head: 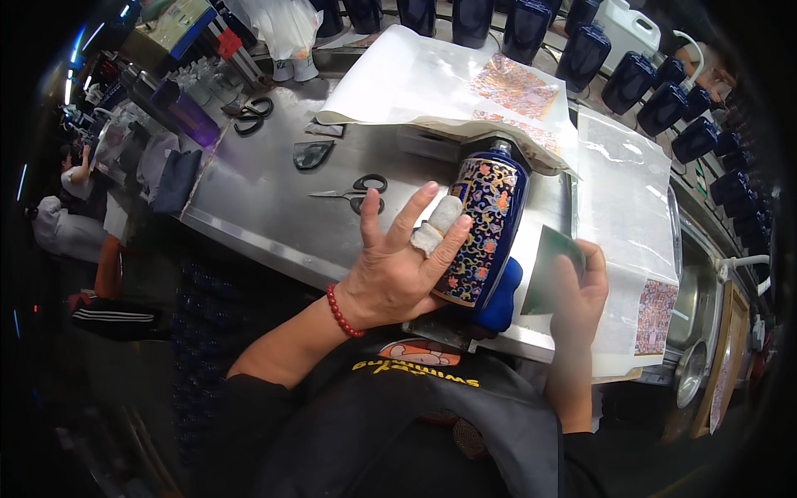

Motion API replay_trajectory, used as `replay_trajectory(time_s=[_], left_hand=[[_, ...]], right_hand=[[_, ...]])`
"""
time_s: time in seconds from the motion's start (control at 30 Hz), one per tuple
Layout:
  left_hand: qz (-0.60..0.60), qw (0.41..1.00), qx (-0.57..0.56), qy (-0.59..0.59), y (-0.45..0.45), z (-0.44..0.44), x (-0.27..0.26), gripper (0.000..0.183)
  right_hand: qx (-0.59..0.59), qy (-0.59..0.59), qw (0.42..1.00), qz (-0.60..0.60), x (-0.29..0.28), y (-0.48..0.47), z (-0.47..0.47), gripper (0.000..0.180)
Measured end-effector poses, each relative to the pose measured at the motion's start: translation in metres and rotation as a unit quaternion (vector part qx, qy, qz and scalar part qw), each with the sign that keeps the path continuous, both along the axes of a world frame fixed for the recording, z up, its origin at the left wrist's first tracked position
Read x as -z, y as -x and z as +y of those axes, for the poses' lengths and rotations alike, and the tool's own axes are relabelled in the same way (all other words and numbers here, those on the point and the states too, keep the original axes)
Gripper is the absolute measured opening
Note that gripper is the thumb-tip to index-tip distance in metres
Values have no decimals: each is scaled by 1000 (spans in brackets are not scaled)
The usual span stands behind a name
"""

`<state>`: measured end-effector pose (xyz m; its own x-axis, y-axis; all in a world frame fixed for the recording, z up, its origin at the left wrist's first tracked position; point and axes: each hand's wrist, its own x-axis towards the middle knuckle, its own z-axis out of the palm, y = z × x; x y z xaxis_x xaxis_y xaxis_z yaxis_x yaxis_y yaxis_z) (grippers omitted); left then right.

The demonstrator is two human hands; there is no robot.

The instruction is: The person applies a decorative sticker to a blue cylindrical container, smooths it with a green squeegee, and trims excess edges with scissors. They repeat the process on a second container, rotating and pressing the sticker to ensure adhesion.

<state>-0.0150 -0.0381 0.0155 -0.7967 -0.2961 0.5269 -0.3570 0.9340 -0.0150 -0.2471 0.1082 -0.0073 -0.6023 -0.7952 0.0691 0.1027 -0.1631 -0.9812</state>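
A dark blue glazed bottle [489, 230] with a colourful floral pattern leans at a slant near the table's front edge, its neck pointing away from me. My left hand [405, 267] is spread against its left side, one finger wrapped in whitish cloth; a red bead bracelet circles the wrist. Whether it bears the bottle's weight is unclear. To the right of the bottle, my right hand [579, 286], partly blurred, pinches a thin dark green sheet or scraper [551, 271]. A blue cloth or pad [503, 299] lies under the bottle's lower right side.
Black-handled scissors [358, 193] and a dark scraper-like piece [312, 154] lie on the metal table [261, 187]. Patterned decal sheets [514, 87] stand beyond the bottle, with more sheets [622, 218] at right. Blue bottles [582, 56] line the back. A metal sink [691, 305] is at right. People [68, 224] are at far left.
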Motion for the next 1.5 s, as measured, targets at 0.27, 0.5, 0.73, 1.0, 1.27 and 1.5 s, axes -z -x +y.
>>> replay_trajectory(time_s=[0.27,0.5,0.73,1.0,1.27,1.5], left_hand=[[97,983,21,-156,-2,-3,15,97],[112,991,-20,-71,-9,-5,19,94],[100,982,-5,-161,-8,-5,24,105],[62,956,26,-285,-6,-10,44,110],[39,958,18,-282,-4,-9,22,112],[58,965,-3,-256,-4,-4,28,115]], right_hand=[[-157,-39,965,207,-52,27,-85,19],[-217,127,747,615,-93,-3,-76,28],[-84,142,769,618,-71,2,-80,25],[-20,94,869,486,-55,10,-81,16],[-67,30,900,430,-61,11,-80,18],[-169,-5,924,343,-74,2,-85,20]])
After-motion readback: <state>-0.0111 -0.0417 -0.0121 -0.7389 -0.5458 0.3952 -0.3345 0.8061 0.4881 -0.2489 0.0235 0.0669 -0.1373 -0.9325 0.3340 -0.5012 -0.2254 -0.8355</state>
